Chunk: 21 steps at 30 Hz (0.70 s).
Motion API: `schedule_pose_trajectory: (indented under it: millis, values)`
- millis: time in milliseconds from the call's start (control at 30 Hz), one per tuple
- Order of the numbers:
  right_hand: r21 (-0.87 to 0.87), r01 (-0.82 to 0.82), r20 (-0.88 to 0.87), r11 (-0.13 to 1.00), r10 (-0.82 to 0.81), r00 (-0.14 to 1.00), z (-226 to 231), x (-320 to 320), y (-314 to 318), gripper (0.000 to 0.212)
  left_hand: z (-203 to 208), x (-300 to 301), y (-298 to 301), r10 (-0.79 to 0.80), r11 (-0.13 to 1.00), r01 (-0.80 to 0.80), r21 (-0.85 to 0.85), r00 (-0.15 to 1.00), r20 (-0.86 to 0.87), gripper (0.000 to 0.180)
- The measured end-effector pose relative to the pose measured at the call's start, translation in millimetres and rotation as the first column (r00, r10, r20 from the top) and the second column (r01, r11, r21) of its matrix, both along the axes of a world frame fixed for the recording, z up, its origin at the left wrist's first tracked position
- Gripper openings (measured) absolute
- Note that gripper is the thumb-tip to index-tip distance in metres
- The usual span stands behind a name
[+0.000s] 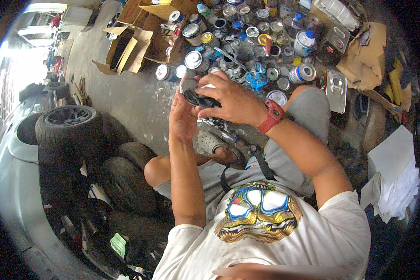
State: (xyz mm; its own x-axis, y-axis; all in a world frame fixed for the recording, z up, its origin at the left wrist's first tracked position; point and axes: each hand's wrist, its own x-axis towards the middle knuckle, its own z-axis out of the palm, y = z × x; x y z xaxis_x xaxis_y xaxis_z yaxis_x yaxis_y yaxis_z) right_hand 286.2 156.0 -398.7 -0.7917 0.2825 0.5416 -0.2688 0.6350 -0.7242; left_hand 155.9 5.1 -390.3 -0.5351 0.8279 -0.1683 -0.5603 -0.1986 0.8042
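Note:
In front of me, just short of the crowd of paint cans, both hands meet on a small round container (188, 90) with a grey disc-like end and a dark, glossy side. My left hand (182, 119) is closed round it from the left, fingers pointing up. From the right, my right hand (231, 98) curls its fingers over the dark side, which hides much of the container. Its exact kind does not show. Close beyond the hands stand a white-lidded paint can (194, 60) and a smaller can (165, 72). A red watch (271, 115) circles my right wrist.
Many paint cans, jars and bottles crowd the floor, with a blue-capped can (305, 43) among them. Torn cardboard boxes (136, 49) stand at the far left. Tyres (69, 122) lie beside a grey car body (21, 196). White paper sheets (394, 182) sit at the right.

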Motion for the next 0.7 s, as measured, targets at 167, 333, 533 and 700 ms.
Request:
schedule_pose_trajectory:
  millis: [167,333,533,700]
  values:
    - [-0.152,-0.144,0.012,0.978,0.147,0.989,7,1,2,0.026,4,-6,-4,-0.082,0.997,0.082,0.004,0.993,0.084,0.068]
    - [-0.015,0.058,0.044,0.998,-0.057,0.997,6,-3,-4,0.021,7,0,-3,-0.085,0.989,0.089,-0.121,0.996,0.041,0.065]
    - [0.018,0.221,0.309,0.975,-0.215,0.926,-6,-11,-4,0.019,2,8,9,-0.002,0.979,-0.068,-0.195,0.941,-0.339,0.059]
    - [-0.715,0.056,0.214,0.697,0.142,0.966,-19,-19,18,0.03,-4,7,11,-0.07,0.964,-0.012,-0.264,0.952,-0.299,0.06]
